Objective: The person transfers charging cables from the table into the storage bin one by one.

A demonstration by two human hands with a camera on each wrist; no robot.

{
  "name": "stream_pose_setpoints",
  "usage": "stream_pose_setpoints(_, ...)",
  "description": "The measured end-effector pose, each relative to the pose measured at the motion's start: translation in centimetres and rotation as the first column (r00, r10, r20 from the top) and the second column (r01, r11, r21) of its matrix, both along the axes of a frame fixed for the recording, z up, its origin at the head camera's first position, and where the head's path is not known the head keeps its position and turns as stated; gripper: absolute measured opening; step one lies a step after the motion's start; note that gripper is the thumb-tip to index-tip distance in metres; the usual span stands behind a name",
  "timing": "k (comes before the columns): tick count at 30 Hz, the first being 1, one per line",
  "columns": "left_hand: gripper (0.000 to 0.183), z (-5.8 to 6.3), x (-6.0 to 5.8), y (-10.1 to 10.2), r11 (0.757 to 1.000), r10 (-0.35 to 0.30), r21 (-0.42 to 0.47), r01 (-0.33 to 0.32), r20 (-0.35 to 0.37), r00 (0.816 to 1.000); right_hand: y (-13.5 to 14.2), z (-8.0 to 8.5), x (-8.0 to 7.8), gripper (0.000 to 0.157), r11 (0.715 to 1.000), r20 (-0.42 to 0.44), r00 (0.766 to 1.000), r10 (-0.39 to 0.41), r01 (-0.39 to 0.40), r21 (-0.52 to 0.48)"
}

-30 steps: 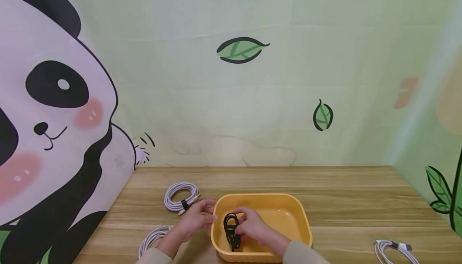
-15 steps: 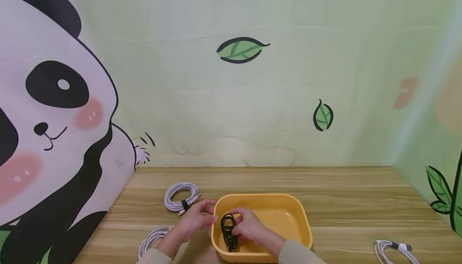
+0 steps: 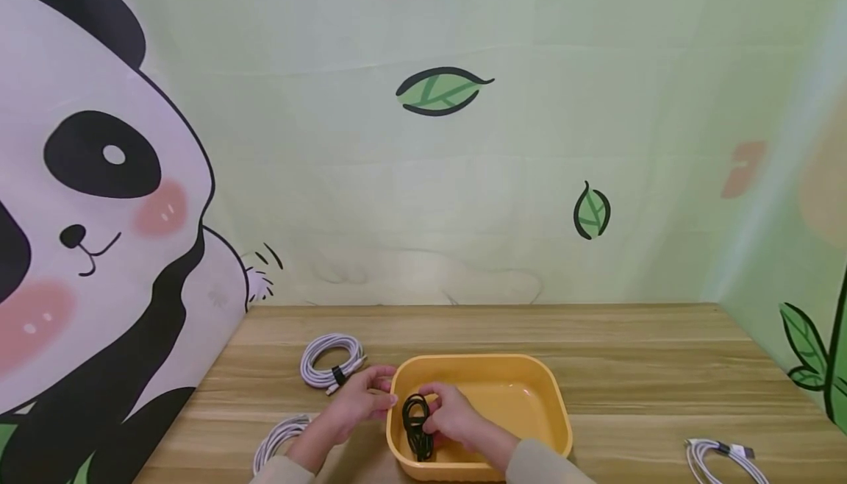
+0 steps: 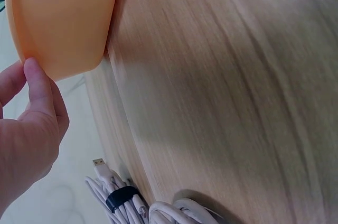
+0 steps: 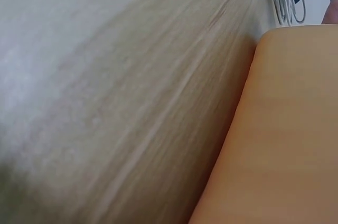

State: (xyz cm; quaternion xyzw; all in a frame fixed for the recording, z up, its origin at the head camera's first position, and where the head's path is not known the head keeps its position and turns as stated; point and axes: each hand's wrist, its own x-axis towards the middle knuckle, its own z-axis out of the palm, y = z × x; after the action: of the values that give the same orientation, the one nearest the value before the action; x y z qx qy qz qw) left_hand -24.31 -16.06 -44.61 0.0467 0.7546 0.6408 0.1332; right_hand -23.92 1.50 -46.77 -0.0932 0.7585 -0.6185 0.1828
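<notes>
A yellow plastic bin stands on the wooden table in the head view. My left hand pinches its left rim; the left wrist view shows the thumb against the outer wall of the bin. Inside the bin, at its left end, a coiled black cable hangs upright or leans, and my right hand grips it from the right with thumb and fingers. The right wrist view has only the bin's outside wall and table; the right hand is hidden there.
A white cable coil with a black strap lies behind my left hand. Another white coil is partly covered by the left forearm. To the far right lies a white USB cable. Printed cloth rises behind the table.
The right hand has shifted slightly left with the black cable, toward the bin's left wall, and the coil sits a little lower. The left hand and the bin have stayed put.
</notes>
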Motion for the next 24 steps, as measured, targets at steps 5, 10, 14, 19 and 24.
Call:
stream_pose_setpoints(5,0.048,-0.06,-0.03,0.01,1.000,0.000,-0.003,0.000,0.000,1.000,-0.01,-0.16,-0.02,0.052,1.000,0.006,1.000,0.010,-0.010,-0.017)
stream_pose_setpoints(10,0.047,-0.09,-0.04,0.02,1.000,0.006,-0.007,-0.006,0.002,1.000,-0.05,-0.28,-0.04,0.049,1.000,0.009,1.000,0.017,-0.017,-0.016)
stream_pose_setpoints(14,0.047,-0.08,-0.04,0.02,1.000,0.006,-0.006,-0.006,0.000,1.000,-0.05,-0.24,0.00,0.048,1.000,0.012,1.000,0.019,-0.019,-0.003)
stream_pose_setpoints(19,0.047,-0.06,-0.01,0.02,1.000,0.004,-0.004,-0.004,0.000,1.000,-0.06,-0.31,-0.02,0.048,1.000,0.014,1.000,0.016,-0.016,0.001)
stream_pose_setpoints(24,0.047,-0.07,0.00,0.05,1.000,0.006,-0.008,-0.006,-0.002,1.000,-0.04,-0.36,-0.09,0.046,1.000,0.019,1.000,0.007,-0.007,0.021)
